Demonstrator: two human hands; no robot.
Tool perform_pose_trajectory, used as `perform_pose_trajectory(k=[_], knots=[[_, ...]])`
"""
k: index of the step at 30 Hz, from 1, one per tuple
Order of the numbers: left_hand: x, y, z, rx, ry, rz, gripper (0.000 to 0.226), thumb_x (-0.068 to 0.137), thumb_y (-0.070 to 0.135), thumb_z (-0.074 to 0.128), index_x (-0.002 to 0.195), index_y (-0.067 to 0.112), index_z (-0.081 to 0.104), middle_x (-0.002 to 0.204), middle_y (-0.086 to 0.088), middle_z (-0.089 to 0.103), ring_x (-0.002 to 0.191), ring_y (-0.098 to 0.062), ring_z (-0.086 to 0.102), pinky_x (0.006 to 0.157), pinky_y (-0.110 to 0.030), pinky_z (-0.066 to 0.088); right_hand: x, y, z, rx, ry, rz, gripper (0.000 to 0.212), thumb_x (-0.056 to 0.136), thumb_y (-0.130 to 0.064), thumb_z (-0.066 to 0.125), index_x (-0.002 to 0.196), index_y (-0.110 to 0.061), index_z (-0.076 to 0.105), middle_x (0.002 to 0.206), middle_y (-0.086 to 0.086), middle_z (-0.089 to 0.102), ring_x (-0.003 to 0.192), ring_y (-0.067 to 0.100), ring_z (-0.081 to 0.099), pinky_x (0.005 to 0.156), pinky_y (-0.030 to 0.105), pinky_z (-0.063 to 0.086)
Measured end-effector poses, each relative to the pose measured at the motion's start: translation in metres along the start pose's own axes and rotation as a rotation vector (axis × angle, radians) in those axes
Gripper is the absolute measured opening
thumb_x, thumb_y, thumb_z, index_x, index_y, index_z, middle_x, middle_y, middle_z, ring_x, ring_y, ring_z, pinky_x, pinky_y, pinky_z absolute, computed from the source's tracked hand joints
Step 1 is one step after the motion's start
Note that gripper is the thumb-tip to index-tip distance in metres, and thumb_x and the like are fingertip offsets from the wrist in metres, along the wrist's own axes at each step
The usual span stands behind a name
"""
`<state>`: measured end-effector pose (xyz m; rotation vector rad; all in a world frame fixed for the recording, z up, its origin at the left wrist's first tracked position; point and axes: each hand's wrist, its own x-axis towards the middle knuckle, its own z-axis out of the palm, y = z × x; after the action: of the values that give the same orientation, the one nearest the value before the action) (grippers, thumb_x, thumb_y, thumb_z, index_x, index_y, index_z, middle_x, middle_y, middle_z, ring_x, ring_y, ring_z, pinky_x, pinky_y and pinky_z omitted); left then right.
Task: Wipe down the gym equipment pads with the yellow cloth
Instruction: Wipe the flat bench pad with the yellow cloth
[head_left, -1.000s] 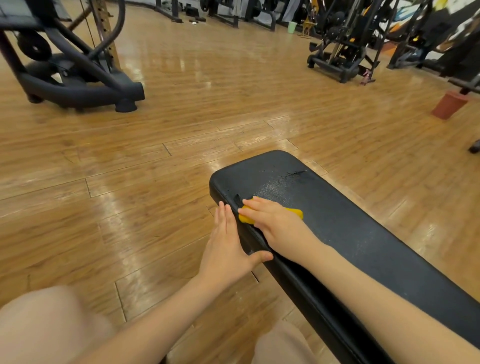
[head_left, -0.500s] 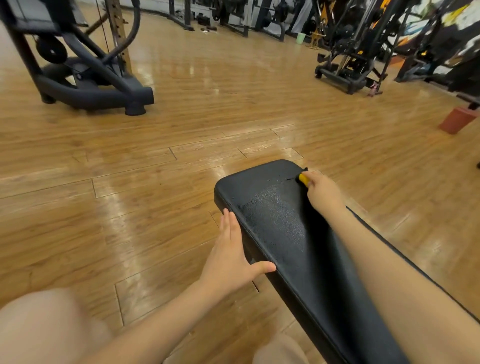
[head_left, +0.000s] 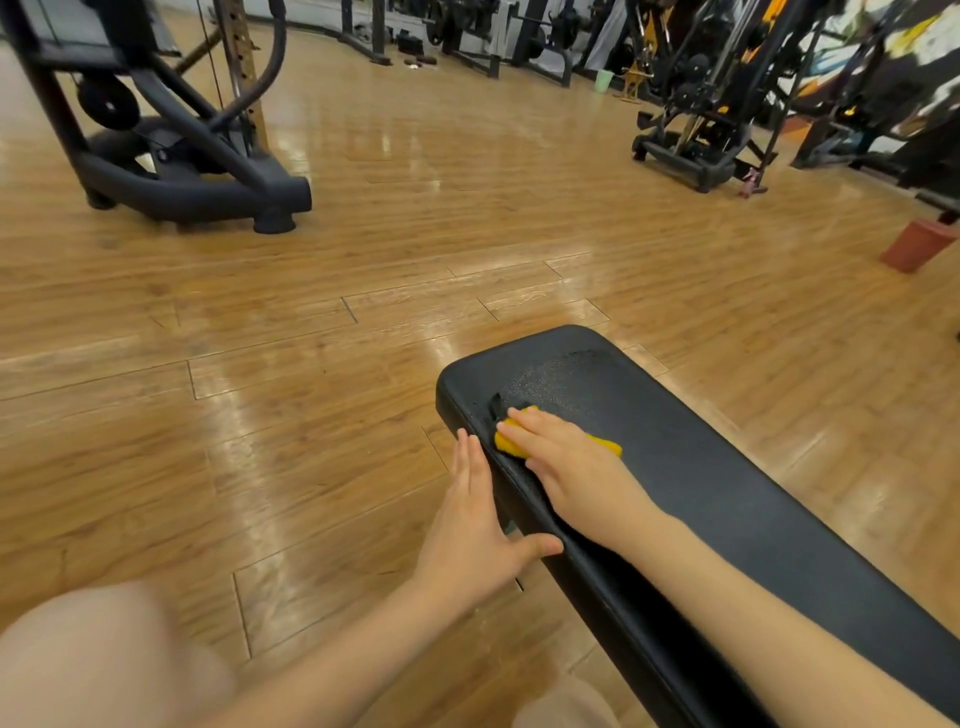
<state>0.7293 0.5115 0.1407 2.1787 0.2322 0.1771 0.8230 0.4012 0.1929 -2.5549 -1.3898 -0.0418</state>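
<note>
On the black bench pad (head_left: 727, 493), near its rounded far end and close to the left edge, the right hand (head_left: 576, 467) lies flat with straight fingers pressing the yellow cloth (head_left: 605, 446) down, the cloth showing at the fingertips and past the hand's far side. Beside it, the left hand (head_left: 475, 530) rests with fingers straight and together against the pad's left side, thumb spread onto the edge, holding nothing. Across the wood floor (head_left: 311, 364) stand black gym machines (head_left: 171, 156) and, at right, a red bin (head_left: 914, 244).
</note>
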Motion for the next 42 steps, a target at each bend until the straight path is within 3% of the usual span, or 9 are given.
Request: perform_pose_trajectory(k=[2,6,12,20,27,36,42], knots=[[0.0,-0.001,0.0,0.006,-0.001,-0.002,0.129,0.067,0.061,0.07,0.146,0.013,-0.021,0.152,0.0,-0.029,0.138,-0.007,-0.026,0.113,-0.02,-0.005,0.008,0.007,-0.005,0.04,-0.028,0.019,0.043,0.098,-0.013,0.041,0.139,-0.025,0.04,0.148,-0.008,0.033,0.139,0.01,0.024,0.104,0.005,0.002],[-0.001,0.001,-0.001,0.027,-0.026,-0.028,0.129,0.068,0.064,0.067,0.141,0.019,-0.028,0.143,0.007,-0.037,0.137,-0.006,-0.027,0.118,-0.028,0.003,0.039,0.025,-0.012,0.045,-0.061,0.095,0.043,0.099,-0.014,0.038,0.139,-0.029,0.039,0.149,-0.011,0.032,0.14,0.006,0.021,0.109,0.018,0.016],[0.001,-0.001,0.001,0.002,-0.028,-0.032,0.13,0.066,0.063,0.07,0.14,0.02,-0.029,0.145,0.006,-0.035,0.137,-0.006,-0.026,0.117,-0.026,0.001,0.088,0.012,-0.003,0.042,-0.045,0.128,0.043,0.098,-0.008,0.035,0.139,-0.021,0.042,0.149,-0.005,0.035,0.14,0.014,0.022,0.11,0.032,0.026],[0.003,-0.005,0.003,-0.013,-0.007,-0.015,0.132,0.064,0.066,0.069,0.144,0.018,-0.025,0.151,0.003,-0.031,0.138,-0.007,-0.027,0.118,-0.028,0.0,0.034,-0.001,-0.006,0.067,-0.061,-0.119,0.045,0.094,0.0,0.041,0.135,-0.016,0.046,0.147,0.001,0.037,0.14,0.018,0.026,0.107,0.016,0.011],[0.003,-0.005,0.006,-0.047,-0.017,-0.028,0.129,0.065,0.061,0.072,0.134,0.026,-0.032,0.149,0.005,-0.034,0.137,-0.005,-0.026,0.116,-0.023,-0.001,0.07,-0.005,0.002,0.061,-0.074,-0.077,0.04,0.098,-0.009,0.04,0.136,-0.02,0.046,0.148,-0.002,0.036,0.14,0.015,0.024,0.105,0.011,0.01],[0.001,-0.003,0.001,-0.018,-0.048,-0.058,0.131,0.065,0.063,0.072,0.133,0.03,-0.035,0.143,0.013,-0.04,0.137,-0.002,-0.026,0.119,-0.033,0.008,0.096,0.085,-0.01,0.073,0.028,0.297,0.045,0.093,-0.004,0.041,0.133,-0.024,0.051,0.145,-0.006,0.041,0.134,0.016,0.036,0.111,0.033,0.029],[0.001,-0.005,0.001,0.005,-0.064,-0.051,0.131,0.066,0.062,0.071,0.129,0.029,-0.038,0.142,0.01,-0.041,0.136,-0.004,-0.026,0.119,-0.031,0.005,0.075,0.128,-0.027,0.106,0.172,0.581,0.039,0.092,-0.002,0.045,0.127,-0.015,0.056,0.134,0.008,0.054,0.122,0.029,0.049,0.097,0.031,0.036]])
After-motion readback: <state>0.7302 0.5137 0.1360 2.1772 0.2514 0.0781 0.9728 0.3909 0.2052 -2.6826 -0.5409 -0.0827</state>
